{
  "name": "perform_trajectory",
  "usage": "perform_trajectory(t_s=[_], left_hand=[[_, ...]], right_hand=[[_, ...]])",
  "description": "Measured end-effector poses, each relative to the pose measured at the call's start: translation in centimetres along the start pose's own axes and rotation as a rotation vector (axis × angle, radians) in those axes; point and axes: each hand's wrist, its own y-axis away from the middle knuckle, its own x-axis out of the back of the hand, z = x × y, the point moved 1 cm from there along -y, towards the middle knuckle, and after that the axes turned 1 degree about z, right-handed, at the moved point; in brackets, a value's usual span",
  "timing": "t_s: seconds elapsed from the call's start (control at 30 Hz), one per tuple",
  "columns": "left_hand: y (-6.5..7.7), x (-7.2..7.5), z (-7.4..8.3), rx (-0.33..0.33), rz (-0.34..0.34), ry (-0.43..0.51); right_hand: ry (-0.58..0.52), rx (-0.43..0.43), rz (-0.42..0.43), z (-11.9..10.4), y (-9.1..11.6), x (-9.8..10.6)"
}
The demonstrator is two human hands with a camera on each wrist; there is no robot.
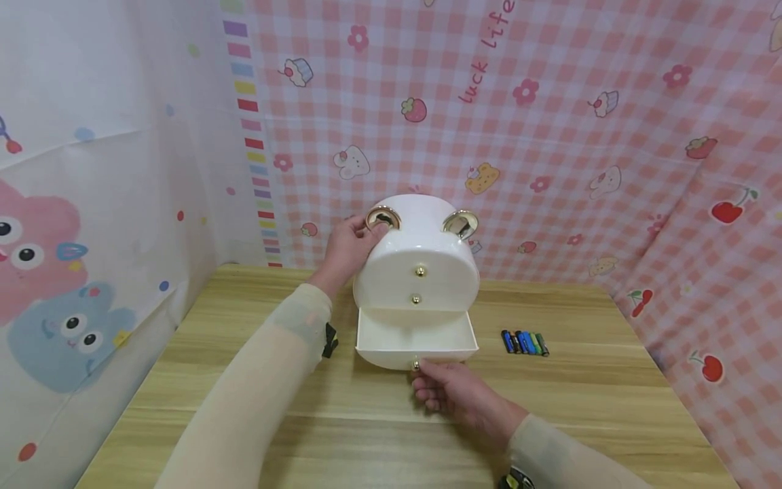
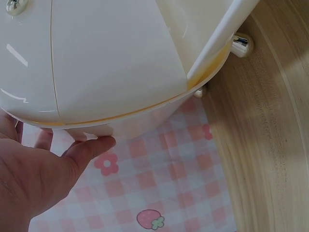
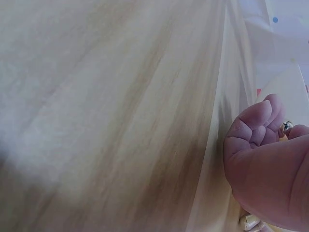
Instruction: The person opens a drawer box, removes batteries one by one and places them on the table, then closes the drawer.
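Note:
A white, rounded storage box (image 1: 411,234) with two gold ears stands on the table, its bottom drawer (image 1: 391,333) pulled out and showing a bare inside. With thumb and forefinger, my right hand (image 1: 467,397) pinches the small gold knob (image 1: 416,365) of that drawer, the other fingers curled below; the right wrist view shows this knob (image 3: 286,126) too. My left hand (image 1: 349,250) holds the box's upper left side at the gold ear (image 1: 383,217). Seen from the left wrist, the left thumb lies along the box's side (image 2: 145,123) and some fingers are hidden behind it.
Several small batteries (image 1: 525,342) lie in a row on the wooden table (image 1: 586,401), right of the box. A pink checked cloth (image 1: 537,136) hangs close behind the box. Another printed cloth (image 1: 122,204) stands along the left.

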Motion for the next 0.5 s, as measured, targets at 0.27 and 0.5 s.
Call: perform_trajectory(t_s=[0.27,0.5], left_hand=[[0.04,-0.06,0.07,-0.001,0.007,0.011],[-0.05,-0.04,-0.03,0.008,0.016,-0.004]], right_hand=[[-0.005,0.008,0.009,-0.28,-0.43,-0.23],[-0.013,0.007,0.017,-0.5,-0.77,-0.32]])
